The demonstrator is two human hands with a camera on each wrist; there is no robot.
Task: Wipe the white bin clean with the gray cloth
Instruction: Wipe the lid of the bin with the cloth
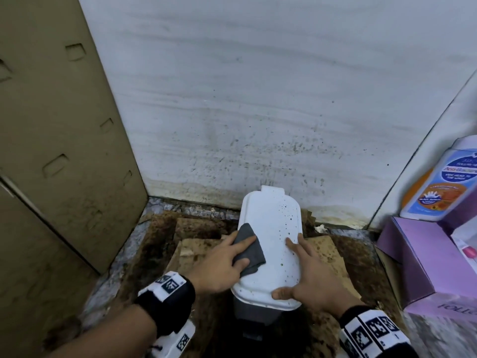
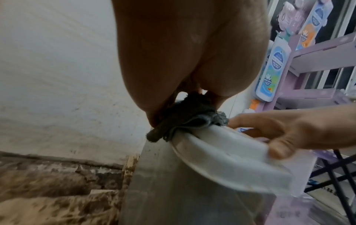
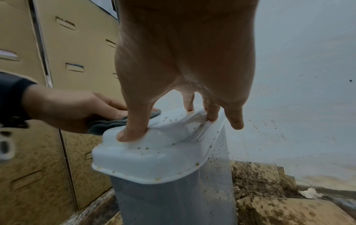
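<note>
The white bin [image 1: 273,228] stands on the floor against the wall, its lid shut and speckled with dark spots, mostly on the right half. My left hand [image 1: 232,254] presses the folded gray cloth [image 1: 249,250] flat on the lid's left side with the fingers laid straight over it. From the left wrist the cloth [image 2: 185,118] bunches under my palm at the lid's edge [image 2: 221,159]. My right hand [image 1: 302,270] rests spread on the lid's right side, thumb at the front rim. The right wrist view has those fingertips [image 3: 133,134] pushing down on the lid [image 3: 154,159], the little finger hanging off the side.
Stained cardboard sheets [image 1: 198,249] cover the floor around the bin. Tall brown cartons [image 1: 64,151] close in the left. A spattered white wall [image 1: 258,99] rises just behind. Purple boxes [image 1: 413,259] and a soap bottle [image 1: 444,182] stand at the right.
</note>
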